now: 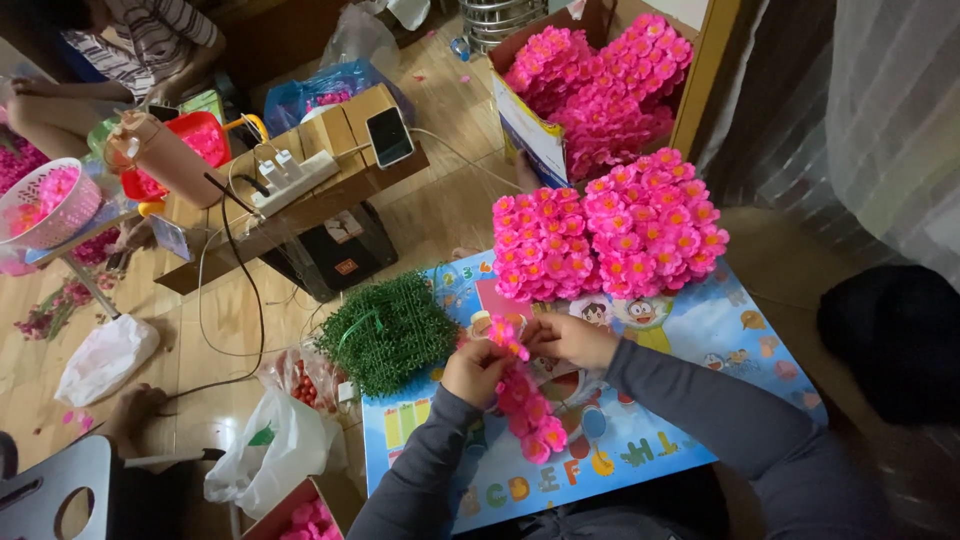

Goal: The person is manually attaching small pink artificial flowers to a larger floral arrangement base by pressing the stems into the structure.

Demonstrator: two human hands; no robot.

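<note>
While both hands meet over a cartoon play mat [700,330], left hand [478,368] and right hand [570,340] pinched shut on a pink flower garland [525,405], green plastic foliage bundle [388,332] just beside, pink flower bunches [610,235] behind.

Open cardboard box [527,128] top centre; dark phone screen [389,136] on wooden bench [330,190].

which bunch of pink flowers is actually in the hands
The long strand of pink fabric flowers, gripped by both hands; the round pink bunches sit untouched beyond.
</note>
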